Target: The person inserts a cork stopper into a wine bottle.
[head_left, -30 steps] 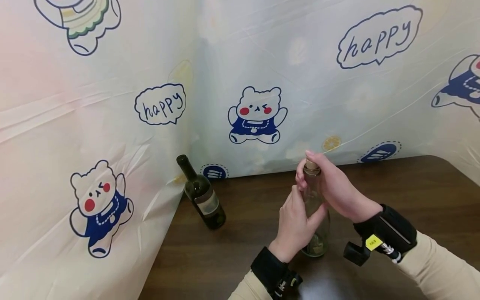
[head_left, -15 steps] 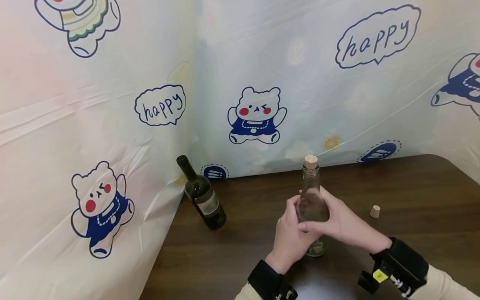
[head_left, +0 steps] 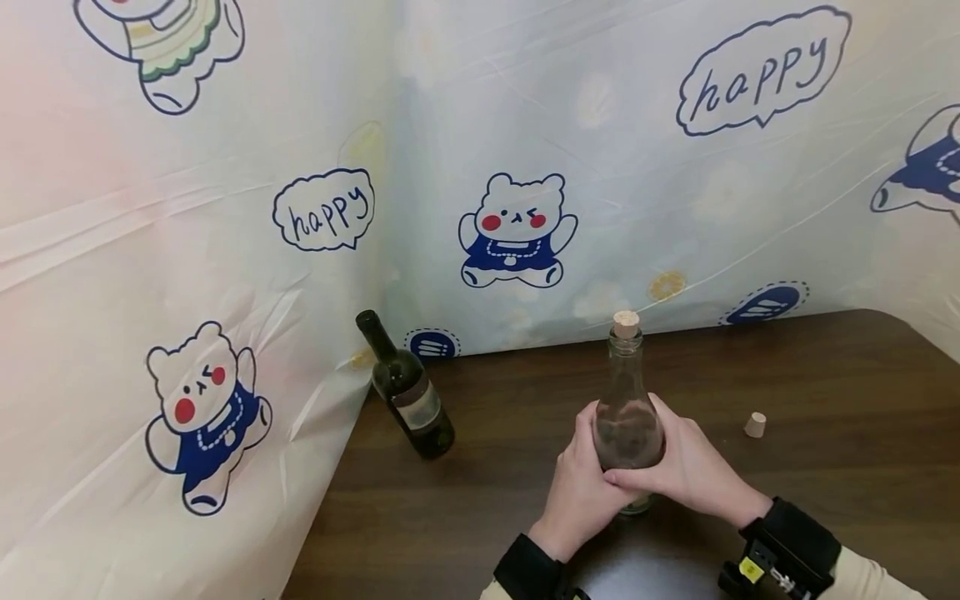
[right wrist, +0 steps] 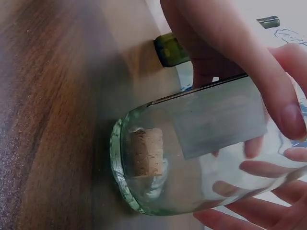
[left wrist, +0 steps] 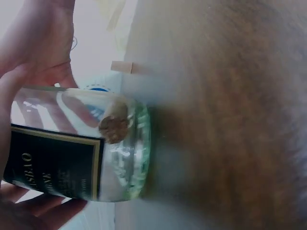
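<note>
A clear glass bottle (head_left: 628, 429) stands on the wooden table, a cork (head_left: 626, 323) seated in its mouth. My left hand (head_left: 577, 496) grips the lower body from the left. From the other side my right hand (head_left: 697, 467) wraps the body too, its thumb across the front near the left hand. Inside the bottle, near the base, lies another cork (right wrist: 147, 152), shown clearly in the right wrist view. A black label (left wrist: 53, 163) faces the left wrist camera. Whether the base touches the table is hard to tell.
A dark green wine bottle (head_left: 408, 392) stands at the left, near the table edge. On the right of the table (head_left: 847, 375) rests a loose cork (head_left: 755, 425). A printed curtain (head_left: 517, 125) hangs behind and along the left side.
My right hand has come down from the corked mouth to the bottle's body, beside my left hand. The loose cork, hidden behind the right arm before, now shows.
</note>
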A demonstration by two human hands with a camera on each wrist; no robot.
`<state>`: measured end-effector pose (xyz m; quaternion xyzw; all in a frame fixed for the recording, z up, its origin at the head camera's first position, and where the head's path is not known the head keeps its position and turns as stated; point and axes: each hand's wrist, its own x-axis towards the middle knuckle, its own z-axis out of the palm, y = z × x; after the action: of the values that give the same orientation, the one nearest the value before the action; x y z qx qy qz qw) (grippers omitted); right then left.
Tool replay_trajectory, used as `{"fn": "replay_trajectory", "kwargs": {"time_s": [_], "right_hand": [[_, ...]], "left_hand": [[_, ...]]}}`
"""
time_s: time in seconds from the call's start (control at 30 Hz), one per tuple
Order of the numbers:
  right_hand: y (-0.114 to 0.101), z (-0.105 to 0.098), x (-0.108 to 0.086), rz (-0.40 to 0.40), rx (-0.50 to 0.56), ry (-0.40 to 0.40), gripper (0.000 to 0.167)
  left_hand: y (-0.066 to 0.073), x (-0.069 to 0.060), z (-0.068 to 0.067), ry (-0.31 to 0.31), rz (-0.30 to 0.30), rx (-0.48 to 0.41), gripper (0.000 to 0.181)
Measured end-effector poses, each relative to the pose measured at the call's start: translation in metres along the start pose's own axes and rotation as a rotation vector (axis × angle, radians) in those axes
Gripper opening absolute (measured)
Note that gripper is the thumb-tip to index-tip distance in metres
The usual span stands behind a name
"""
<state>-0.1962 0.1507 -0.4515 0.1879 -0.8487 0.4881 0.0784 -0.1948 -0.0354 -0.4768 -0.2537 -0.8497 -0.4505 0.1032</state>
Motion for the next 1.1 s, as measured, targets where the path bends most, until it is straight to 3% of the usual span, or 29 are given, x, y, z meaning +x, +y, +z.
{"fn": "replay_trajectory", "kwargs": {"time_s": [0.13,0.23,0.33,0.47,0.63,0.77,0.9,1.0,1.1], "right_hand": [[0.005,-0.003,0.002,0.024,0.019,0.051,0.074],[0.011,-0.013,0.009,0.027,0.043,0.14,0.073],[0.017,-0.035,0.019,0.064,0.03,0.242,0.074],[0.03,-0.079,0.031,0.152,0.054,0.327,0.074],[0.058,-0.132,0.034,0.255,0.085,0.44,0.069],[0.077,-0.161,0.031,0.374,-0.037,0.531,0.089],[0.094,-0.184,0.022,0.454,-0.151,0.59,0.102],[0.107,-0.197,0.012,0.469,-0.157,0.665,0.098],[0.136,-0.21,0.007,0.469,-0.136,0.738,0.099]], "left_hand": [[-0.003,-0.004,0.001,0.005,0.031,-0.047,0.089],[-0.007,-0.004,-0.001,0.03,0.082,-0.041,0.077],[-0.009,-0.004,-0.004,0.045,0.102,0.0,0.068],[-0.013,-0.003,-0.013,0.109,0.072,0.068,0.062],[-0.022,0.0,-0.034,0.24,0.083,0.132,0.059],[-0.032,0.001,-0.059,0.358,0.104,0.19,0.058],[-0.04,0.003,-0.089,0.53,0.142,0.241,0.064],[-0.041,0.007,-0.113,0.684,0.188,0.293,0.074],[-0.041,0.011,-0.138,0.823,0.216,0.333,0.086]]}}
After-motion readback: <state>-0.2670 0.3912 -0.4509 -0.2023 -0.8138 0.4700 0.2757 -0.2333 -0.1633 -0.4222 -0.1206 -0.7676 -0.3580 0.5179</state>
